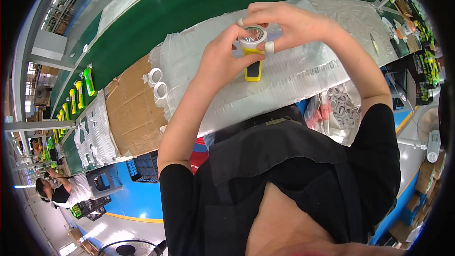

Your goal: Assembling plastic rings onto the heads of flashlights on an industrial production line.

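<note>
A yellow flashlight (253, 70) with a dark panel on its body stands head-up between my hands, over the plastic-covered bench. Around its shiny reflector sits a white ring (246, 44). My left hand (217, 61) is closed on the head from the left, thumb in front and forefinger at the rim. From the right, the thumb and fingers of my right hand (301, 24) pinch the white ring; white tape wraps its thumb and a finger. Two loose white rings (161, 90) lie on the bench to the left of my left forearm.
Clear plastic sheet (222, 102) and brown cardboard (132, 109) cover the near bench. Several flashlights stand along the green belt (189, 7), at the left and far right. A bag of white rings (342, 109) sits below the bench edge. A person (66, 189) works at far left.
</note>
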The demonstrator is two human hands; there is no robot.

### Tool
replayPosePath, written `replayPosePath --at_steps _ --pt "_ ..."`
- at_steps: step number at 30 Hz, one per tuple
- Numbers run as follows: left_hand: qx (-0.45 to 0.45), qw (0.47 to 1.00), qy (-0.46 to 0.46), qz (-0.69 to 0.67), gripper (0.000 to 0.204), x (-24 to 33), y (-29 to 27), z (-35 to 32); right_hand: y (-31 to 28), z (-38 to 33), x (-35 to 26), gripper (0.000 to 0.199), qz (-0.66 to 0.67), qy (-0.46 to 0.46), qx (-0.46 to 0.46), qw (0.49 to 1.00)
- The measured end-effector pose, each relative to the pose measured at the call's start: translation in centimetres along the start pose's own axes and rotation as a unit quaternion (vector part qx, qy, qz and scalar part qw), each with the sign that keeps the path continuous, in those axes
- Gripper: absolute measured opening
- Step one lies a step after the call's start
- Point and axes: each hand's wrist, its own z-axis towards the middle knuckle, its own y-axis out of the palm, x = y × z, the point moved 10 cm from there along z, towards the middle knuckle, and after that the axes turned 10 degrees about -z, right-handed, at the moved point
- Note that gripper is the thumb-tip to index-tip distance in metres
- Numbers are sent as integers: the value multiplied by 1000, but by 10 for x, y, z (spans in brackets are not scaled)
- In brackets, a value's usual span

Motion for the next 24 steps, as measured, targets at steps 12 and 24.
replayPosePath --at_steps 12,24 --pt "-5 998 -13 -53 40 2 15 7 11 6 -6 30 -74 72 -209 972" --pt "36 999 23 -2 40 2 17 13 1 -10 28 53 -172 284 -107 937"
